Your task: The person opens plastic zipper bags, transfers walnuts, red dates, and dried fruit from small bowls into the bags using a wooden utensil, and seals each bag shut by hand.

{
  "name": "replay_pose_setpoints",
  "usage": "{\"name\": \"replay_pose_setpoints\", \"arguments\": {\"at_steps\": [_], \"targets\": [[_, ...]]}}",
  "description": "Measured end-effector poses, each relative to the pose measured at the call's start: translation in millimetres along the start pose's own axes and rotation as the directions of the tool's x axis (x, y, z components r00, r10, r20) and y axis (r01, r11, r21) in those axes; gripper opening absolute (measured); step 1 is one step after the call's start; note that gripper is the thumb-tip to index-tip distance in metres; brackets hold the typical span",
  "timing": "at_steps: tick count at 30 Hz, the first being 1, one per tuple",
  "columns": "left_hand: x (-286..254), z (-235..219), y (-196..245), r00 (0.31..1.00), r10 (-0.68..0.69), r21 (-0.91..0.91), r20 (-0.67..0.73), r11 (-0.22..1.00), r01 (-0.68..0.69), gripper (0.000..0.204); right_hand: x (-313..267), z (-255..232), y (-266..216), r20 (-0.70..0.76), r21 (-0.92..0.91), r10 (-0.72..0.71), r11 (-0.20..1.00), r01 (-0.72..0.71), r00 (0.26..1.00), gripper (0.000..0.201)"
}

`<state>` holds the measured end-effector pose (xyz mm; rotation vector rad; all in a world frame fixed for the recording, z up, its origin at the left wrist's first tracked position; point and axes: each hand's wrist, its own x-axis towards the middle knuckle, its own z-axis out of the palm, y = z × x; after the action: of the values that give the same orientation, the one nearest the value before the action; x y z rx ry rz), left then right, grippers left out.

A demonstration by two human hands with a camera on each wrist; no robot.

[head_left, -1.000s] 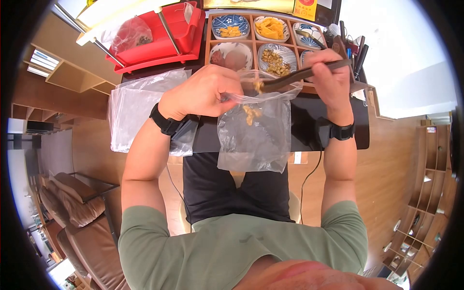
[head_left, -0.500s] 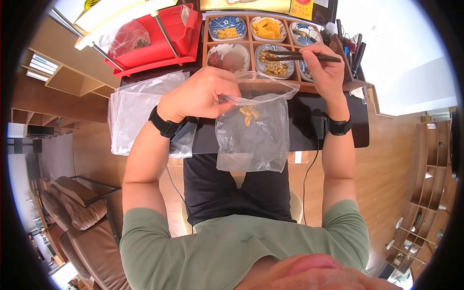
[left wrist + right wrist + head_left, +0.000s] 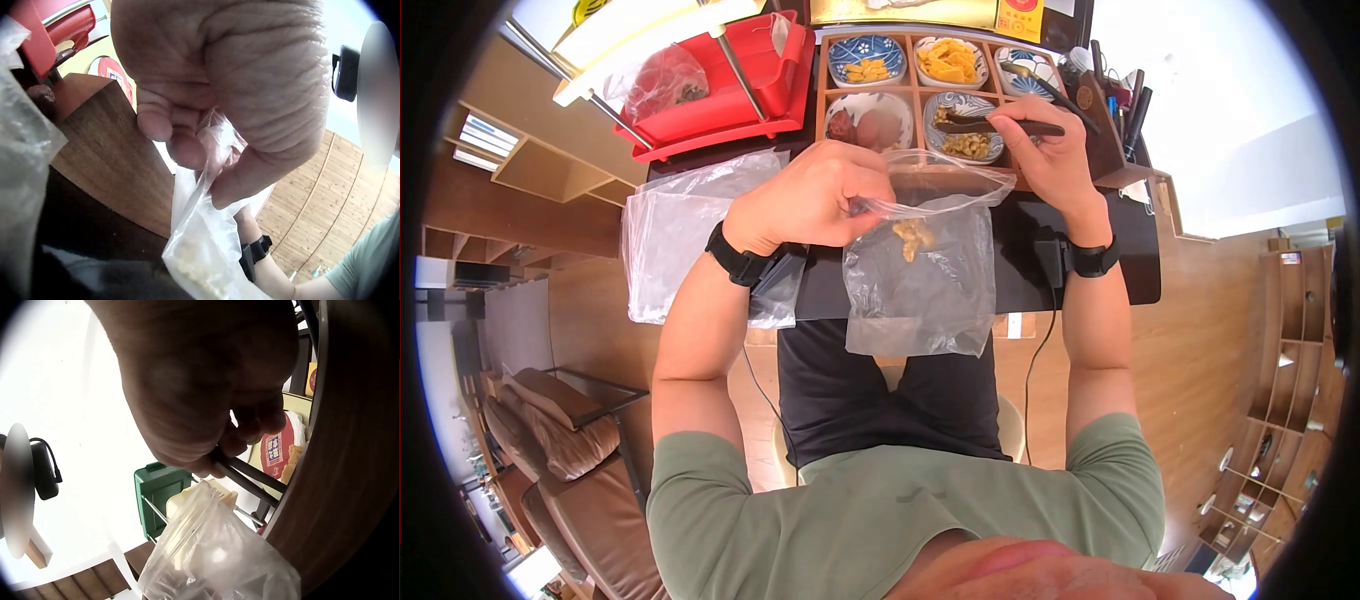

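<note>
In the head view the left hand pinches the rim of a clear plastic bag, which hangs over the table's front edge with some walnut pieces inside. The right hand holds dark tongs, their tips in a patterned bowl of walnuts. The left wrist view shows the thumb and fingers of the left hand closed on the bag's plastic. Two dark tong arms come out of the right hand in the right wrist view.
A wooden divided tray holds bowls with yellow pieces, orange pieces and dark round items. Another utensil lies over the upper right bowl. Flat plastic bags lie at left, below a red basket.
The right hand with the tongs has moved from above the bag opening back to the walnut bowl. Walnut pieces have dropped into the bag. The left hand keeps its hold.
</note>
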<state>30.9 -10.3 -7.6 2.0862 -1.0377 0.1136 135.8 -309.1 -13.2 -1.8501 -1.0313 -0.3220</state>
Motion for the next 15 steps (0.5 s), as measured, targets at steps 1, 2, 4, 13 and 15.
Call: {"name": "replay_pose_setpoints", "arguments": {"at_steps": [1, 2, 4, 13, 15], "targets": [[0.0, 0.2, 0.0, 1.000, -0.001, -0.002, -0.001, 1.000, 0.001, 0.013, 0.0, 0.4, 0.4, 0.002, 0.011, 0.006, 1.000, -0.006, 1.000, 0.011], [0.1, 0.1, 0.4, 1.000, 0.000, -0.001, 0.000, 1.000, 0.000, 0.013, 0.2, 1.0, -0.6, 0.000, 0.010, 0.005, 1.000, -0.005, 1.000, 0.011], [0.5, -0.4, 1.3, 1.000, -0.017, -0.008, 0.002, 1.000, 0.017, 0.013, 0.6, 2.5, -4.2, 0.006, 0.024, -0.028, 0.999, 0.028, 1.000, 0.012], [1.1, -0.2, 2.3, 1.000, -0.011, -0.003, -0.007, 1.000, 0.011, 0.014, -2.2, 2.9, -4.7, -0.081, 0.075, 0.083, 0.994, -0.077, 0.993, 0.017], [1.1, 0.1, 2.0, 1.000, -0.006, -0.001, -0.010, 1.000, 0.006, 0.014, -3.3, 0.3, -4.1, -0.096, 0.072, 0.076, 0.995, -0.069, 0.992, 0.017]]}}
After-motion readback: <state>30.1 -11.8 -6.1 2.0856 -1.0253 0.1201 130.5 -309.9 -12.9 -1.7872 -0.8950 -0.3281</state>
